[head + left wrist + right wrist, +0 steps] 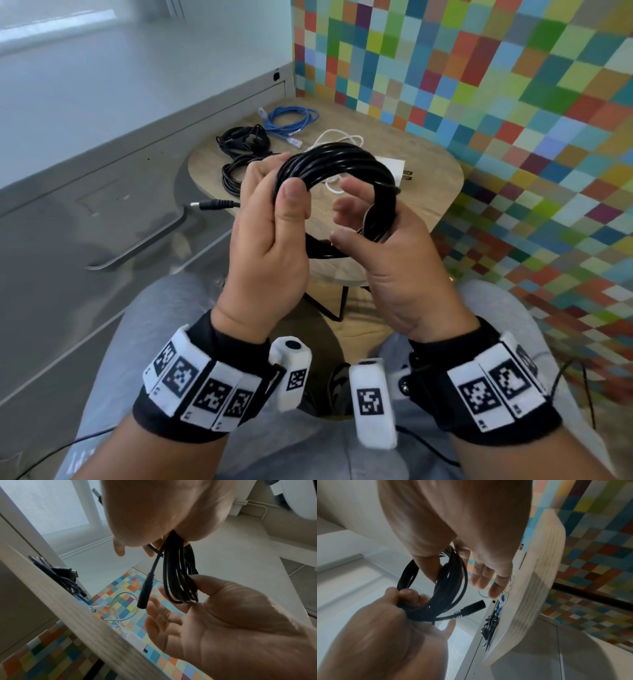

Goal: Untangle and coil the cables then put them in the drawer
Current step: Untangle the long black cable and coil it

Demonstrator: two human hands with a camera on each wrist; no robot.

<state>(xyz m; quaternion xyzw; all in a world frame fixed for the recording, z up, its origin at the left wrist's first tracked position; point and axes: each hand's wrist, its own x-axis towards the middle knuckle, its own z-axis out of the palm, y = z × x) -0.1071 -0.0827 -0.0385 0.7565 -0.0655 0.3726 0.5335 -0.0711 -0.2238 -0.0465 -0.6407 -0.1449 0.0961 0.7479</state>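
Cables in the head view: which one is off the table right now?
The thick black coiled cable, gripped by both hands, left hand and right hand. The blue cable, white cable and other black bundles lie on the round wooden table.

Your left hand (270,236) grips the black coil (337,161), thumb over its near side. Your right hand (394,270) pinches the opposite side, its other fingers loosely spread.

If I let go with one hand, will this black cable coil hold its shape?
Probably not. The black cable coil has no tie in view, so loops would likely sag and spread. Its loose plug end already dangles, hinting at floppiness. The left hand grip alone might keep it bunched.
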